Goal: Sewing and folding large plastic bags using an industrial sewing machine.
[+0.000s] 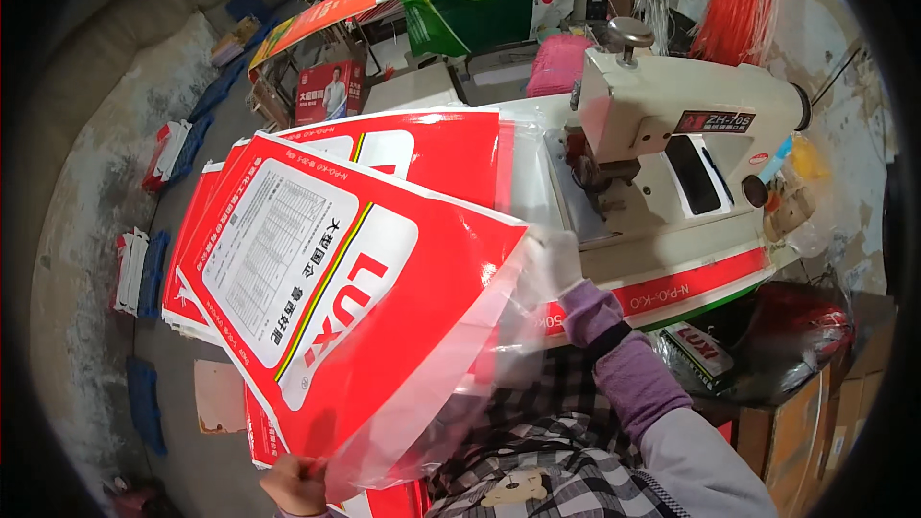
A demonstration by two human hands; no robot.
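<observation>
A red and white printed sack [384,326] slants across the middle, its clear plastic liner [422,441] sticking out along the near edge. At the sack's near left corner, my bare left hand [294,485] is closed on the edge. My right hand [554,267], in a white glove and somewhat blurred, grips the sack's right corner and liner beside the sewing machine. Beneath lies a stack of similar red sacks [456,158]. The cream sewing machine [633,101] stands to the right, with its needle area just beyond my right hand.
Red and white strands [737,5] hang behind the machine. Cardboard boxes [796,432] and a plastic-wrapped bundle [700,355] sit at the lower right. A pink cushion-like bundle [558,65] and a green-draped table [470,14] are farther back. Folded sacks [129,269] lie at the left.
</observation>
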